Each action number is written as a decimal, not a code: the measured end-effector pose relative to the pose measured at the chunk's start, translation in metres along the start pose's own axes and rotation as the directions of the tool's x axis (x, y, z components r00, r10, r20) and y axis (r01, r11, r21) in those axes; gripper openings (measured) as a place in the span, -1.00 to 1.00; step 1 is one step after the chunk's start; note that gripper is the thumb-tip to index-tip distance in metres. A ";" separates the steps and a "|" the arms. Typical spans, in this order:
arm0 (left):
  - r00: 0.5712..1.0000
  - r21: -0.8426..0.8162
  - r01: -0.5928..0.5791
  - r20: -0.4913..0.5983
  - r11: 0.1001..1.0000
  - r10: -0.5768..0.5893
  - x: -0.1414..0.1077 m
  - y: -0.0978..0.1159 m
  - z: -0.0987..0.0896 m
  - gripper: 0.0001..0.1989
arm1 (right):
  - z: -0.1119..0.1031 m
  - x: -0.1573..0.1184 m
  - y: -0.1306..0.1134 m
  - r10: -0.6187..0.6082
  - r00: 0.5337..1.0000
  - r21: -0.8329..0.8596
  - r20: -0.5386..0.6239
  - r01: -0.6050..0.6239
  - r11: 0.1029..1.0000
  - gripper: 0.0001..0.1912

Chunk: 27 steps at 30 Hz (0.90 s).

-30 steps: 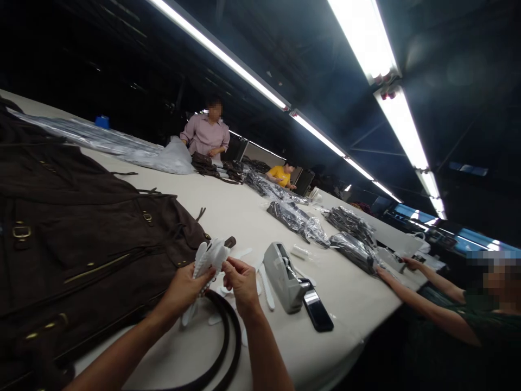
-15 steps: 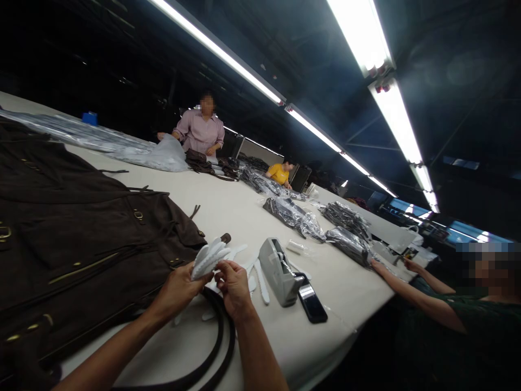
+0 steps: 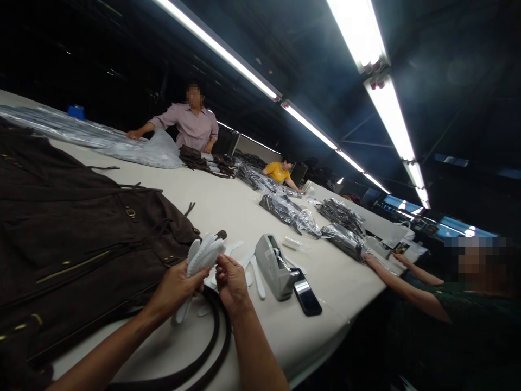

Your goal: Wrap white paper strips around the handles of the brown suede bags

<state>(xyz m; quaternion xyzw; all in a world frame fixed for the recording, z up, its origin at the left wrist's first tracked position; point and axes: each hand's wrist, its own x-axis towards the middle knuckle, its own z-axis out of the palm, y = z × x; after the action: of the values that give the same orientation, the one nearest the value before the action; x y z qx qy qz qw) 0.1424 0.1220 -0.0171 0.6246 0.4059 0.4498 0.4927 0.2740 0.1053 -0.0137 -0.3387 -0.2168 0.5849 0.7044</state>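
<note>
A fanned bundle of white plastic knives [image 3: 204, 255] stands up in my left hand [image 3: 176, 289], whose fingers are wrapped round its lower part. Close beside it on the right, my right hand [image 3: 233, 283] is closed in a pinch at the bundle's edge; whatever sits between those fingertips is hidden. More white knives [image 3: 258, 278] lie loose on the table behind and beside my hands. To the left spreads a dark brown bag [image 3: 93, 233] with brass buckles and zips. Its long dark strap [image 3: 222, 331] loops beneath my forearms.
Right of my hands stand a grey tape dispenser [image 3: 277, 271] and a black phone [image 3: 307, 296] on the pale table [image 3: 325, 282]. Plastic-wrapped dark goods [image 3: 344, 241] lie farther back. One person works at the right edge, two others across the table.
The knives in my left hand are tilted and fanned a little differently. The view has shifted slightly. Across the table, the person in the pink shirt has stretched an arm out to the left.
</note>
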 end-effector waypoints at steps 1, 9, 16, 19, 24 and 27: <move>1.000 -0.005 -0.005 -0.022 1.000 0.005 0.001 0.000 0.000 -0.60 | -0.001 0.000 0.000 0.001 1.000 0.009 -0.027 -0.001 1.000 -0.78; 0.999 -0.078 0.022 -0.043 0.997 -0.025 0.001 0.007 -0.001 -0.61 | -0.008 0.003 0.002 0.101 0.990 0.107 -0.094 -0.091 0.990 -0.79; 0.965 -0.288 0.241 0.173 0.927 -0.197 -0.002 0.005 -0.003 -0.61 | -0.005 -0.006 -0.004 0.191 0.981 0.118 0.026 -0.193 0.974 -0.87; 0.941 -0.401 0.330 0.215 0.855 -0.263 -0.004 0.010 -0.004 -0.53 | -0.002 -0.010 -0.008 0.171 0.984 0.137 0.045 -0.176 0.975 -0.84; 0.940 -0.445 0.340 0.172 0.828 -0.293 -0.006 0.018 -0.001 -0.44 | 0.001 -0.013 -0.008 0.066 0.988 0.158 0.142 -0.089 0.983 -0.83; 0.973 -0.406 0.231 0.105 0.884 -0.205 -0.006 0.016 0.002 -0.42 | 0.001 -0.013 -0.005 0.046 0.981 0.155 0.188 -0.075 0.985 -0.79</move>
<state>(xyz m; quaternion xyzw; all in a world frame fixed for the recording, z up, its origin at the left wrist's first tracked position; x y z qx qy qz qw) 0.1440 0.1131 -0.0027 0.4689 0.3538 0.4490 0.6734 0.2737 0.0925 -0.0087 -0.2315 -0.2222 0.6505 0.6884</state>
